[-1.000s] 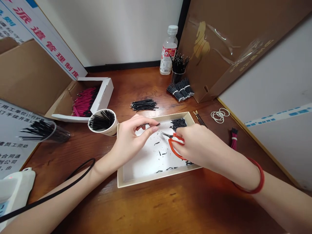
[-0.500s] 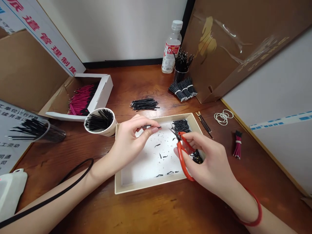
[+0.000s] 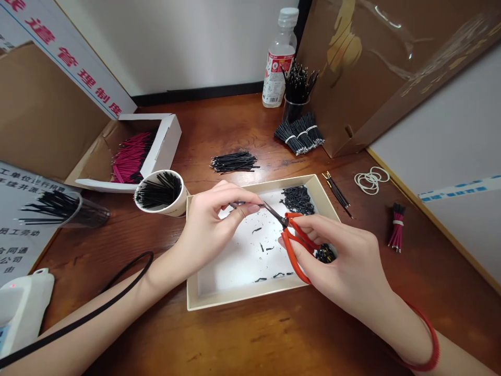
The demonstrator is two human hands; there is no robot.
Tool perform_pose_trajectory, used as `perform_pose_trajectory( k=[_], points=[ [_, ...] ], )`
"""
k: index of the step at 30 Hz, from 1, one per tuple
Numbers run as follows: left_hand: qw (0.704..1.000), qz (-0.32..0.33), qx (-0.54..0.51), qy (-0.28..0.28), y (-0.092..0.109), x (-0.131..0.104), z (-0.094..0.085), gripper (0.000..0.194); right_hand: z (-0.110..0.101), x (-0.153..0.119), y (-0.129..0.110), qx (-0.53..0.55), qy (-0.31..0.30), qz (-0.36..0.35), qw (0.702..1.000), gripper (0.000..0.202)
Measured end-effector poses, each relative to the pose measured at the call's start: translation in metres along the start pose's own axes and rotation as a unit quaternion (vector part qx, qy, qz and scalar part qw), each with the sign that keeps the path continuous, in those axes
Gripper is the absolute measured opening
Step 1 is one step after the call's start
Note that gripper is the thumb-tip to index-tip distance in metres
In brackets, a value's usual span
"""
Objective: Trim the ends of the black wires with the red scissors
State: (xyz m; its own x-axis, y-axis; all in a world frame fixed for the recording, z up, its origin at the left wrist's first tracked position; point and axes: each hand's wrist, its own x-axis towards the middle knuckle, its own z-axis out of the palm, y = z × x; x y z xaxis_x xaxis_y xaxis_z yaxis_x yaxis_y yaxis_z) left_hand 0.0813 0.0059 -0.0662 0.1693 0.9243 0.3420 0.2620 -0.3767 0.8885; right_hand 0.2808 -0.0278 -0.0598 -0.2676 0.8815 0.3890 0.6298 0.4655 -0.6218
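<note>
Between thumb and forefinger, my left hand [image 3: 219, 222] pinches a thin black wire [image 3: 239, 203] above the shallow cream box [image 3: 250, 300]. My right hand [image 3: 340, 266] is closed round the red-handled scissors [image 3: 291, 250]; their tips reach the end of the wire at my left fingertips. Inside the box lie small black scraps [image 3: 257, 230], a heap of short black pieces [image 3: 299, 200] at the top right and another small pile [image 3: 325, 254] partly behind my right hand.
Black wires [image 3: 234, 162] lie behind the box. A paper cup [image 3: 178, 204], a white carton [image 3: 166, 143] with pink wires and a plastic cup [image 3: 94, 216] stand left. Farther back are a bottle [image 3: 278, 62] and tied bundles [image 3: 300, 137]; rubber bands [image 3: 370, 181] lie right.
The scissors have moved to the wire end at my left fingertips, and their blades look closer together. The view has shifted slightly.
</note>
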Motion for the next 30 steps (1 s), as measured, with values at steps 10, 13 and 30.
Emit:
perform_pose_trajectory(
  k=[10,13,30],
  points=[
    [1.0,-0.004,-0.008,-0.004,0.0,-0.0002,-0.0011,0.011,0.0022,-0.0021,0.0022,-0.011,0.011,-0.018,1.0,0.008],
    [1.0,-0.007,-0.006,-0.009,-0.0007,-0.0001,-0.0011,0.01,0.0021,-0.0036,0.003,-0.013,0.017,-0.029,0.999,0.008],
    [1.0,0.0,-0.008,-0.024,0.0002,-0.0002,-0.0014,0.013,0.0021,-0.0013,0.0012,-0.025,0.029,-0.014,0.999,0.008]
  ],
)
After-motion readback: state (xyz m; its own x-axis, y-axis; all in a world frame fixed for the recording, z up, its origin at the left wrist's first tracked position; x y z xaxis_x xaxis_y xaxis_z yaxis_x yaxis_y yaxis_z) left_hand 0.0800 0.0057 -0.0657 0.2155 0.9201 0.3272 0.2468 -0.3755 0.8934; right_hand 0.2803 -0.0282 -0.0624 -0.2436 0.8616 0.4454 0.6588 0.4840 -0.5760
